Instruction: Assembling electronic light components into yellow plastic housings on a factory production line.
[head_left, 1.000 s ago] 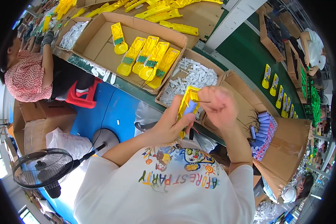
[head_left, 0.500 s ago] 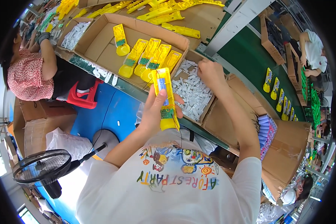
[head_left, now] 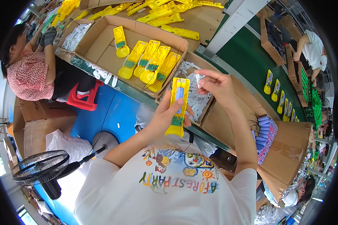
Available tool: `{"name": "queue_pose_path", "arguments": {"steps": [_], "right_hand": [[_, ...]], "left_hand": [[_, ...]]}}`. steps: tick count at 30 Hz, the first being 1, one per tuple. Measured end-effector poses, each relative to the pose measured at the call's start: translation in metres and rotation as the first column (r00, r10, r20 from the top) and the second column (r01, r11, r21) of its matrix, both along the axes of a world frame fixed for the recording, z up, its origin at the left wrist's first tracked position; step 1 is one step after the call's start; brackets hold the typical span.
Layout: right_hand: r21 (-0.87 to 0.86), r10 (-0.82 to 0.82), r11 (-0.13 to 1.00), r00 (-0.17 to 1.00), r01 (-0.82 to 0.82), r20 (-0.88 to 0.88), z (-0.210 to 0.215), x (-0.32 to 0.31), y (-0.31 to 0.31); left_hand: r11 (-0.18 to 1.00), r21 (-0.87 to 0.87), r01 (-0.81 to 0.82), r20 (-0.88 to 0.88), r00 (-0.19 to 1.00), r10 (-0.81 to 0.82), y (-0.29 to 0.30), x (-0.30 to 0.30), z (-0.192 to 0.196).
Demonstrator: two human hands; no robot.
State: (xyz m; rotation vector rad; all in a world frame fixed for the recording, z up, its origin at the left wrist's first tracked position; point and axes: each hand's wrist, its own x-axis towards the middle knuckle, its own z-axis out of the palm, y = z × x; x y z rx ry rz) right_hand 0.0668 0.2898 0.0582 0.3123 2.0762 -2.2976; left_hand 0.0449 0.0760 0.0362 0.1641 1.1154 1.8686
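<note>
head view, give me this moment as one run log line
left hand: holds yellow housing containing blue cylinder, green board | right hand: pinches white piece | nearby: loose white pieces

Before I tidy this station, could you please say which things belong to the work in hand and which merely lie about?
Seemingly in use:
- yellow plastic casing in left hand
- small white piece in right hand
- blue cylinders

Seemingly unrelated:
- black wire-caged fan
- white plastic bag
</note>
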Motion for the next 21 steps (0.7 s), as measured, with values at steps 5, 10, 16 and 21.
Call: {"name": "queue_pose_path", "arguments": {"steps": [5,10,16,21], "right_hand": [[-0.026,-0.072,0.997,0.995,0.074,0.071,0.008,-0.002,-0.009],[0.115,-0.213,0.966,0.964,0.233,-0.158,0.002,-0.002,-0.022],[0.620,0.013,0.747,0.928,0.239,-0.373,0.003,0.010,-0.025],[0.496,-0.019,0.863,0.988,0.095,-0.156,0.012,0.012,-0.025]], "left_hand": [[0.999,-0.017,0.032,-0.016,0.999,-0.032,0.001,-0.002,-0.003],[0.999,-0.010,0.046,-0.053,0.998,-0.046,0.003,-0.001,-0.002],[0.999,-0.050,0.004,-0.261,0.965,-0.017,0.000,0.002,-0.006],[0.991,-0.134,-0.009,-0.300,0.953,-0.032,0.003,-0.003,0.002]]}}
